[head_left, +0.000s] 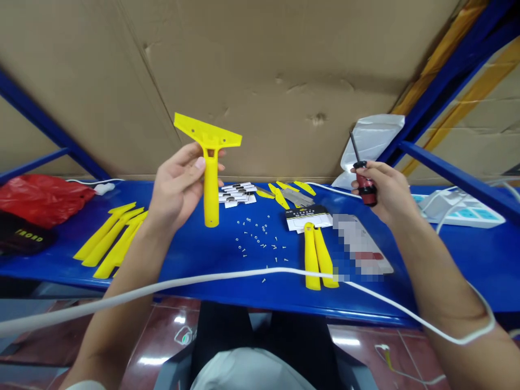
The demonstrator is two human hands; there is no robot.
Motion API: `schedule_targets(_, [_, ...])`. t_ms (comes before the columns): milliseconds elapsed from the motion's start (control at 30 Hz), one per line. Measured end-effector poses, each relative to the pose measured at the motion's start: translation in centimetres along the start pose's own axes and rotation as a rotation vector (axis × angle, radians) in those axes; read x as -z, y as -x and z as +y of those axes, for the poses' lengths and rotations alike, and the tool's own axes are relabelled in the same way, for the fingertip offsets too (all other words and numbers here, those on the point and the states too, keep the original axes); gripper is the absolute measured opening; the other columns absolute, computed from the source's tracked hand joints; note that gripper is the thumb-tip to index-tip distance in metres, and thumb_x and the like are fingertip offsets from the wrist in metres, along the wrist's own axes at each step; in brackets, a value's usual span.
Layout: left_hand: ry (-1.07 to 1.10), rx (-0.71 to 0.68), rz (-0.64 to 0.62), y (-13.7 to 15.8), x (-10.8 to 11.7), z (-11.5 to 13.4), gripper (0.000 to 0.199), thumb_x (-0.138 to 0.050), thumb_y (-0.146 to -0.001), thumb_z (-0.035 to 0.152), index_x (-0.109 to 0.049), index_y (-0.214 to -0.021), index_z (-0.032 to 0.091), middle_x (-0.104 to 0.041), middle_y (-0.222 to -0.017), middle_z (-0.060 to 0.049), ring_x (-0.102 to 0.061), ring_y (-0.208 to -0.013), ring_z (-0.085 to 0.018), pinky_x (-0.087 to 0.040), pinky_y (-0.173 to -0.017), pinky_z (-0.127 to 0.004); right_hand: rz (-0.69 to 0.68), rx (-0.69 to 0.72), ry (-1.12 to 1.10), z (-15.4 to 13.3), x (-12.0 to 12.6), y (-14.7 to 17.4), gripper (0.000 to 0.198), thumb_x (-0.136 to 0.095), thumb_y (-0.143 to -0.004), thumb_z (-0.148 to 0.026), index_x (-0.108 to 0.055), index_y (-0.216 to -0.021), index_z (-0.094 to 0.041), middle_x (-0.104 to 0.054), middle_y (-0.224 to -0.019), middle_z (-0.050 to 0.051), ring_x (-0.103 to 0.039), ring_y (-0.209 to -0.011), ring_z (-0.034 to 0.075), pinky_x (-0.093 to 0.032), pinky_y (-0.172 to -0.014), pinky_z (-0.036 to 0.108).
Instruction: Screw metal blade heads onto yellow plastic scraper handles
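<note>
Left hand (179, 187): fingers closed on the upper grip of one yellow scraper (211, 189), upright, raised above the blue table (190, 265). Right hand (385, 187): wrapped round a red-and-black screwdriver (366, 192), tip upward, well apart from the scraper. On the table: scattered small screws (264, 280), yellow handles (108, 238) lying at left.

Even light, glare on the floor (162, 331) — slight softness, wide-angle edge stretching

Yellow scraper (211, 187) is partly hiding left hand (179, 184); frame edge is cutting red bag (44, 197), bench's (195, 254) left; pixelation is masking flat item (368, 235), bench's right half.
</note>
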State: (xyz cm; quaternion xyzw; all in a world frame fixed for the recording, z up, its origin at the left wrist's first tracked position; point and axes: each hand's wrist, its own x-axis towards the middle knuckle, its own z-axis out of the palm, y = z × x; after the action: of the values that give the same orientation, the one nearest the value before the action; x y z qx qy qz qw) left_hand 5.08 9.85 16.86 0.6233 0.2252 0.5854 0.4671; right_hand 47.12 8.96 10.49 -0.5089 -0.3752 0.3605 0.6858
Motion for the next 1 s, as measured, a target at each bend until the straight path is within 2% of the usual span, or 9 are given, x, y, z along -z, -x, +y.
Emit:
schedule_targets(167, [0.158, 0.142, -0.012, -0.1, -0.5, -2.0, 0.032, -0.083, -0.096, 0.024, -0.078, -0.126, 0.017, -0.079, -0.13, -0.016, -0.077, -0.095, -0.02, -0.066, -0.074, -0.028, -0.072, 0.055, 0.102, 0.5, 0.3, 0.1, 0.037, -0.091, -0.068, -0.035, -0.07, -0.095, -0.021, -0.075, -0.099, 0.005, -0.06, -0.062, 0.012, -0.049, -0.055, 0.029])
schedule_targets(233, [0.233, 0.232, -0.001, 0.3, -0.6, -3.5, 0.029, -0.08, -0.096, 0.021, -0.079, -0.124, 0.015, -0.08, -0.127, -0.016, -0.076, -0.092, -0.02, -0.065, -0.072, -0.028, -0.13, 0.07, 0.196, 0.6, 0.2, 0.1, 0.035, -0.092, -0.073, -0.042, -0.071, -0.09, -0.021, -0.072, -0.088, 0.003, -0.058, -0.062, 0.012, -0.048, -0.057, 0.029])
schedule_targets(333, [0.304, 0.379, 0.0, 0.9, -0.7, -6.0, 0.027, -0.078, -0.096, 0.019, -0.079, -0.122, 0.013, -0.08, -0.123, -0.017, -0.074, -0.09, -0.019, -0.064, -0.071, -0.027, -0.219, 0.063, 0.421, 0.4, -0.4, -0.5, 0.043, -0.095, -0.077, -0.053, -0.068, -0.075, -0.02, -0.06, -0.061, -0.001, -0.047, -0.053, 0.01, -0.035, -0.049, 0.027])
schedule_targets(433, [0.331, 0.499, 0.019, 1.3, -0.7, -8.1, 0.022, -0.077, -0.099, 0.02, -0.079, -0.118, 0.01, -0.079, -0.118, -0.016, -0.072, -0.088, -0.018, -0.061, -0.067, -0.024, -0.343, 0.049, 0.649, 0.3, -1.8, -2.2, 0.055, -0.103, -0.066, -0.06, -0.065, -0.071, -0.021, -0.056, -0.053, -0.002, -0.041, -0.046, 0.009, -0.027, -0.045, 0.028])
schedule_targets(567, [0.345, 0.593, 0.049, 1.8, -0.5, -9.6, 0.021, -0.076, -0.099, 0.02, -0.079, -0.117, 0.01, -0.077, -0.114, -0.014, -0.07, -0.087, -0.017, -0.058, -0.062, -0.022, -0.645, 0.02, 0.912, 1.2, -4.3, -5.2, 0.065, -0.1, -0.056, -0.072, -0.064, -0.076, -0.022, -0.06, -0.063, -0.003, -0.05, -0.046, 0.012, -0.037, -0.046, 0.03])
schedule_targets(667, [0.347, 0.639, 0.086, 2.1, -0.2, -10.1, 0.023, -0.075, -0.1, 0.02, -0.078, -0.12, 0.009, -0.076, -0.114, -0.014, -0.07, -0.086, -0.017, -0.057, -0.059, -0.023, -0.79, 0.001, 0.965, 2.3, -6.0, -6.6, 0.064, -0.097, -0.059, -0.072, -0.059, -0.072, -0.022, -0.057, -0.065, -0.003, -0.053, -0.049, 0.013, -0.041, -0.048, 0.031])
schedule_targets(767, [0.343, 0.675, 0.122, 2.2, -0.1, -10.3, 0.023, -0.078, -0.098, 0.02, -0.077, -0.118, 0.009, -0.076, -0.115, -0.015, -0.07, -0.084, -0.017, -0.056, -0.057, -0.023, -0.888, -0.009, 1.007, 3.1, -7.3, -7.1, 0.058, -0.094, -0.062, -0.069, -0.064, -0.078, -0.022, -0.061, -0.072, -0.002, -0.054, -0.053, 0.014, -0.044, -0.05, 0.031])
schedule_targets(867, [0.337, 0.694, 0.121, 2.2, -0.3, -10.2, 0.023, -0.08, -0.096, 0.021, -0.077, -0.117, 0.011, -0.076, -0.115, -0.016, -0.069, -0.083, -0.017, -0.055, -0.056, -0.022, -0.942, -0.009, 1.065, 3.9, -8.3, -7.1, 0.054, -0.095, -0.059, -0.062, -0.07, -0.083, -0.022, -0.066, -0.073, -0.001, -0.055, -0.051, 0.014, -0.043, -0.051, 0.031])
schedule_targets(1000, [0.334, 0.702, 0.124, 2.2, -0.4, -10.2, 0.021, -0.08, -0.095, 0.021, -0.077, -0.114, 0.012, -0.075, -0.111, -0.015, -0.069, -0.082, -0.017, -0.055, -0.056, -0.022, -0.952, -0.001, 1.115, 4.9, -9.2, -6.9, 0.047, -0.096, -0.058, -0.054, -0.069, -0.079, -0.022, -0.067, -0.067, -0.002, -0.058, -0.048, 0.016, -0.045, -0.057, 0.033])
